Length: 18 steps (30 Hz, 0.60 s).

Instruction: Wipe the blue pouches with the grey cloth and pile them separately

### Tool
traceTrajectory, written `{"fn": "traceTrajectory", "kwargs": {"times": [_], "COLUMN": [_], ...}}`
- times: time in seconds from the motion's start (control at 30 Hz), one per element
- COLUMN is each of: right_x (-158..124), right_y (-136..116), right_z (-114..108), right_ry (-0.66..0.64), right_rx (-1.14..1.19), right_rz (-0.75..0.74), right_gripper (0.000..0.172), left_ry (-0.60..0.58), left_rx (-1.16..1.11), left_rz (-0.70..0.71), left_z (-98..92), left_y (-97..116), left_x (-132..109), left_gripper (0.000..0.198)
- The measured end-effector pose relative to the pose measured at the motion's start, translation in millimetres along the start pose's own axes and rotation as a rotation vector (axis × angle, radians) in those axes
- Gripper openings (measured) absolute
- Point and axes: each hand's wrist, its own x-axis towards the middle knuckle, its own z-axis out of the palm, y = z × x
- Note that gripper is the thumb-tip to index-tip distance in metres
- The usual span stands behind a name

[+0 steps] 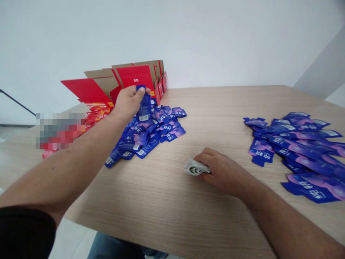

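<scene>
My left hand (128, 102) grips a blue sachet (144, 108) by its top end, thumb across it, with a barcode showing near the lower edge. Below it spreads a heap of blue and purple sachets (142, 136) on the wooden table (205, 118). My right hand (215, 167) is closed round a folded grey-white cloth-like piece (196, 167), its rolled layers facing left, at or just above the tabletop. Flat blue cartons (307, 144) lie overlapping to the right of that hand.
Red cardboard boxes (134, 77) with raised brown-lined flaps stand at the back left against the wall (215, 43). Red packets (94, 115) are piled before them, partly behind my left arm. The table's front edge runs close to my legs (115, 246).
</scene>
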Motion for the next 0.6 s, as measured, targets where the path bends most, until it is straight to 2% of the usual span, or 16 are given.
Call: {"fn": "traceTrajectory", "kwargs": {"times": [0.03,0.07,0.17,0.27,0.3,0.43,0.5,0.6], "right_x": [0,0,0,1,1,1,0,-1], "right_y": [0,1,2,2,2,2,2,1], "right_z": [0,1,2,4,4,4,4,5], "right_ry": [-0.01,-0.02,-0.044,-0.059,-0.062,-0.075,-0.082,-0.089], "right_rx": [-0.002,-0.004,-0.014,-0.013,-0.008,0.01,0.003,-0.001], "right_rz": [0.003,0.005,0.006,-0.008,-0.014,-0.017,-0.02,-0.032], "right_gripper": [0.031,0.03,0.031,0.03,0.03,0.028,0.028,0.027], "left_ry": [0.052,0.104,0.161,0.149,0.098,-0.245,-0.345,-0.436], "left_rx": [0.182,0.32,0.561,0.714,0.775,0.994,1.049,1.148], "left_rz": [0.168,0.245,0.344,0.424,0.438,0.521,0.562,0.557], "left_z": [-7.1,-13.1,-24.4,-26.2,-25.6,-23.5,-23.3,-22.4], "left_y": [-1,-3,-15,-39,-49,-83,-94,-100], "left_x": [18,34,71,81,80,66,62,60], "left_gripper": [0.031,0.038,0.06,0.064,0.062,0.052,0.052,0.05]}}
